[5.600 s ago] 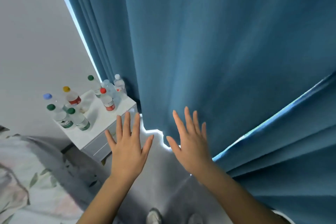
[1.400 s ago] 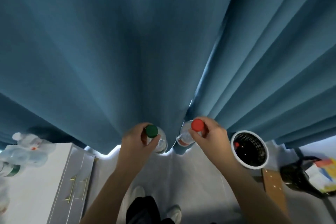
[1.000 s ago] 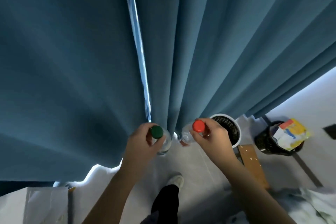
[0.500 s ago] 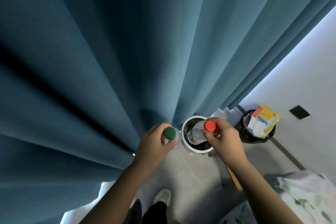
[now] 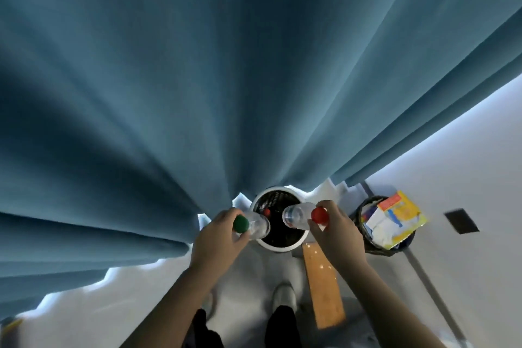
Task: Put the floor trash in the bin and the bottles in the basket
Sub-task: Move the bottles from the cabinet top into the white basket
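1. Head view: left hand [image 5: 217, 237] grips the green-capped clear plastic bottle [image 5: 255, 225] by its neck, right hand [image 5: 336, 232] the red-capped clear plastic bottle [image 5: 295, 215], both above the round white-rimmed black mesh basket [image 5: 278, 248], lower centre
2. Both bottles seem empty: light, thin-walled, slippery, so the stiff neck is the best hold

I see two clear plastic bottles, both tilted with their bases toward the basket [image 5: 278, 247]; the green-capped bottle [image 5: 258, 225] is gripped at its cap end by my left hand [image 5: 217, 240], its base over the basket's left rim; the red-capped bottle [image 5: 295, 215] is gripped at the neck by my right hand [image 5: 336, 234], its base over the opening; the basket is round, white-rimmed, with dark mesh inside, and a small red cap [image 5: 266, 211] shows within; just right of it stands the black bin [image 5: 360, 216], crammed with a yellow packet [image 5: 401, 213] and white papers.
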`<state>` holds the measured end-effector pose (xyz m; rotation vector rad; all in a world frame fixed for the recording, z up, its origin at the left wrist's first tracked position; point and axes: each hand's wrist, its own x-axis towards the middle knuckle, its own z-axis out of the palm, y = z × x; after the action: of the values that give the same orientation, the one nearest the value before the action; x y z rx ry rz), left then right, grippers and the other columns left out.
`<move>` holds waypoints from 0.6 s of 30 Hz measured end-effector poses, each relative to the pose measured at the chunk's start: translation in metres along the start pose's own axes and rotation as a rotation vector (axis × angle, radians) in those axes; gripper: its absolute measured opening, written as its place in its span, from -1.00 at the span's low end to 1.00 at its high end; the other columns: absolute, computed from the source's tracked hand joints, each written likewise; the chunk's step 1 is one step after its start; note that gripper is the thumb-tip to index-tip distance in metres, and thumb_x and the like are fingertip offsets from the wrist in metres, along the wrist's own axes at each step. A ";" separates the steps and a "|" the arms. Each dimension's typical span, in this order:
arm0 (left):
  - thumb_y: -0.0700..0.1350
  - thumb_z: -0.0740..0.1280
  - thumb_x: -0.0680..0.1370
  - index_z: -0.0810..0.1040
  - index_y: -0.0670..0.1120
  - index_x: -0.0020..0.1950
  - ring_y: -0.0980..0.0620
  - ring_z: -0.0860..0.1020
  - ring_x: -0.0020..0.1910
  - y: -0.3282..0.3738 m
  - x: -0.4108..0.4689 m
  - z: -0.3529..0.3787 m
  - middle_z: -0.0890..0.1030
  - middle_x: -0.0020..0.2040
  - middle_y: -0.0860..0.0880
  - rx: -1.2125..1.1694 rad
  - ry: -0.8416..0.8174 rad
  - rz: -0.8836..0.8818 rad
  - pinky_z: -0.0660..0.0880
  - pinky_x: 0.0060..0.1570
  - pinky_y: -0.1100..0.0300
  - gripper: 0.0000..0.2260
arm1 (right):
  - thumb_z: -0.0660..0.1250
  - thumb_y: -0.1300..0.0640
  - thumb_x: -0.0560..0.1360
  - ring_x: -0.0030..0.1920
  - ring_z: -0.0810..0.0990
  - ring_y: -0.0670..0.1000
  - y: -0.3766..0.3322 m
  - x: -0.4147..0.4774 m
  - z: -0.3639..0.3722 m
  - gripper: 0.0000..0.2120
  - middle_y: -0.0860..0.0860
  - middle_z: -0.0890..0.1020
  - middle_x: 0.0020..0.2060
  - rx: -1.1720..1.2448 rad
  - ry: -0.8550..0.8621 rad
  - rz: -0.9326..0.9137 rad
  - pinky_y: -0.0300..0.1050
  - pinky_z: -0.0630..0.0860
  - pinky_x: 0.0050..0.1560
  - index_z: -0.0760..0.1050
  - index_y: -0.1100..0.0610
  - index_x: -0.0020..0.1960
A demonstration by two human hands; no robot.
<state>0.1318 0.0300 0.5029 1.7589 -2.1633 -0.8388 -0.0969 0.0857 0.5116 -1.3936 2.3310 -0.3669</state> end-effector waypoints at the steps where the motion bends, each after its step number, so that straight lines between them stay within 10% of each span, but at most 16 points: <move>1: 0.07 0.37 0.44 0.49 0.04 0.05 0.01 0.56 -0.08 0.006 0.000 0.013 0.57 -0.01 0.12 0.009 0.005 -0.047 0.31 -0.27 0.21 -0.77 | 0.35 -0.06 0.48 -0.14 0.61 0.04 0.013 0.010 0.002 -0.71 -0.05 0.59 -0.01 -0.018 -0.024 -0.011 -0.02 0.58 -0.19 0.37 -0.04 0.14; 18: 0.15 0.21 0.51 0.32 0.11 0.24 0.03 0.58 0.04 -0.049 0.112 0.293 0.58 0.10 0.11 0.214 -0.233 -0.257 0.35 -0.22 0.21 -0.66 | 0.24 -0.09 0.51 0.01 0.59 -0.03 0.170 0.158 0.226 -0.67 -0.11 0.54 0.05 -0.147 -0.323 -0.042 -0.09 0.58 -0.06 0.28 -0.10 0.24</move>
<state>-0.0067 0.0014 0.2188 2.1801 -2.2746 -0.9422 -0.1915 0.0216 0.2080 -1.4492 2.1004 0.0203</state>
